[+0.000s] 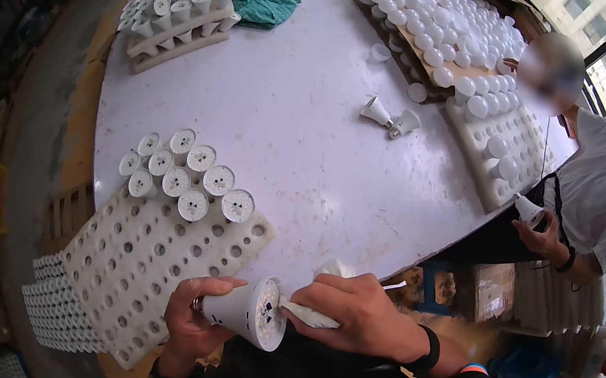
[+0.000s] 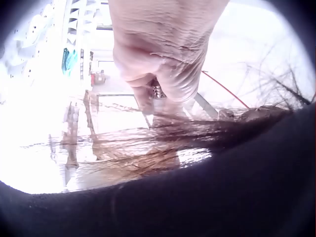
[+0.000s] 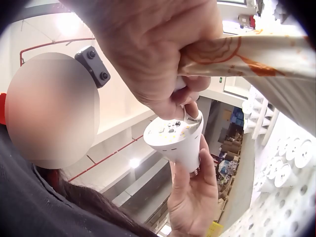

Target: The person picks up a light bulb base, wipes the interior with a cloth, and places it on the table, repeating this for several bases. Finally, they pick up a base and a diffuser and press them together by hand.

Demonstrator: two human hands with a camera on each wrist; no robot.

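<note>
My left hand (image 1: pixel 194 324) grips an LED bulb base (image 1: pixel 236 312) by its narrow screw end, the wide open face turned towards my right hand. That face shows a white board with small yellow chips and black parts. My right hand (image 1: pixel 362 315) pinches a crumpled white wrapper (image 3: pixel 232 57) with an orange print. One end of it is at the board, near the rim, in the right wrist view. In the left wrist view, the metal screw cap (image 2: pixel 158 90) shows between the left fingers.
A white foam tray (image 1: pixel 147 259) with holes carries several bulb bases (image 1: pixel 193 204) at its far end. More stand in stacked trays (image 1: pixel 176 40) beside a green cloth (image 1: pixel 266 5). Two bulb bases (image 1: pixel 389 118) lie on the table (image 1: pixel 305 125). At right, a person (image 1: pixel 602 175) holds another, near white domes (image 1: pixel 458 31).
</note>
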